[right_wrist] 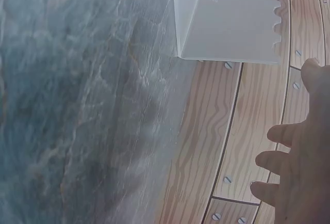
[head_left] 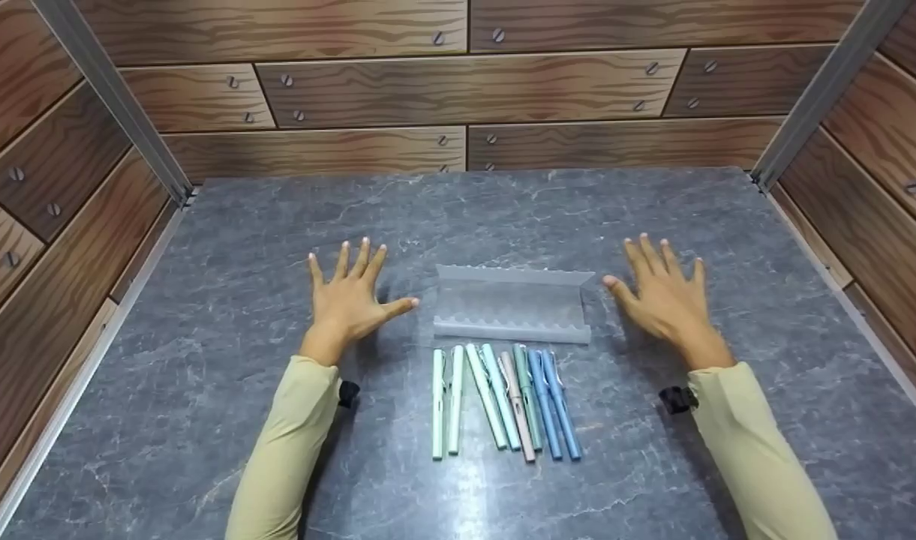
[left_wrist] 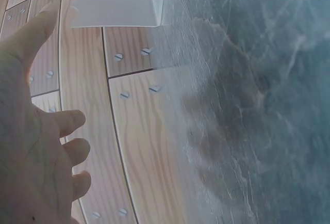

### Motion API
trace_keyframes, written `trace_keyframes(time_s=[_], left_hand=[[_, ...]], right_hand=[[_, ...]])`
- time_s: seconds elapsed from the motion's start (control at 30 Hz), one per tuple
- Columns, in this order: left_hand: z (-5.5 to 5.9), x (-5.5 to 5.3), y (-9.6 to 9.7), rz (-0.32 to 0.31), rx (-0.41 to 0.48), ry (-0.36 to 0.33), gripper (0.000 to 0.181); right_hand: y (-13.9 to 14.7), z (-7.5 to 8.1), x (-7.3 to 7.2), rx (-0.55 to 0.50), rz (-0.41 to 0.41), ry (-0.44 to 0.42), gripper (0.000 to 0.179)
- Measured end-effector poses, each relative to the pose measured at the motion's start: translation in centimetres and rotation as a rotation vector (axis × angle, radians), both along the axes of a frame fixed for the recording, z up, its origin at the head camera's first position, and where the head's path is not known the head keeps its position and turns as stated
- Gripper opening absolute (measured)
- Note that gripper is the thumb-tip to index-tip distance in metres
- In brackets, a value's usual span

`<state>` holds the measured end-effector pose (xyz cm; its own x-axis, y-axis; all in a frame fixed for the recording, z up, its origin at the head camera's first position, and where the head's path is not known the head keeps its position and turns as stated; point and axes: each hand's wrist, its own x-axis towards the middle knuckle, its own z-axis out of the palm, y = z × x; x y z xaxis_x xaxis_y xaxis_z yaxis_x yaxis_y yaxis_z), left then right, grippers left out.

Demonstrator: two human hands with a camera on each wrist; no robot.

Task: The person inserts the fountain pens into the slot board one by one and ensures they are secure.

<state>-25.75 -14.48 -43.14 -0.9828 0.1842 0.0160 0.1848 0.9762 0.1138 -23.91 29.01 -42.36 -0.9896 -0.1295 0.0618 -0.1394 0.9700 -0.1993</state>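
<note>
Grey marbled bench (head_left: pixel 653 480): the pen rack (head_left: pixel 512 304) lies crosswise between left hand (head_left: pixel 350 301) and right hand (head_left: pixel 664 300), equally near; fingers spread, holding nothing; pens (head_left: pixel 503 401) just before it.

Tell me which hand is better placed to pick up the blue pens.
Probably the right hand. The blue pens lie at the right end of the pen row, on its side. The left hand, equally open and empty, would reach across.
</note>
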Motion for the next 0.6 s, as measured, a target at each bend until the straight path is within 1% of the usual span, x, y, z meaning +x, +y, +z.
trace_keyframes(time_s=[0.13,0.37,0.6], left_hand=[[-0.1,0.2,-0.1,-0.012,0.026,0.01,0.103],[-0.1,0.8,-0.3,-0.04,0.047,-0.009,0.101],[-0.1,1.8,0.0,-0.093,0.148,-0.067,0.099]], right_hand=[[0.2,0.0,-0.2,0.008,0.013,0.029,0.083],[0.0,0.1,-0.4,0.027,0.047,0.065,0.08],[-0.4,0.2,-0.7,0.019,0.076,0.091,0.076]])
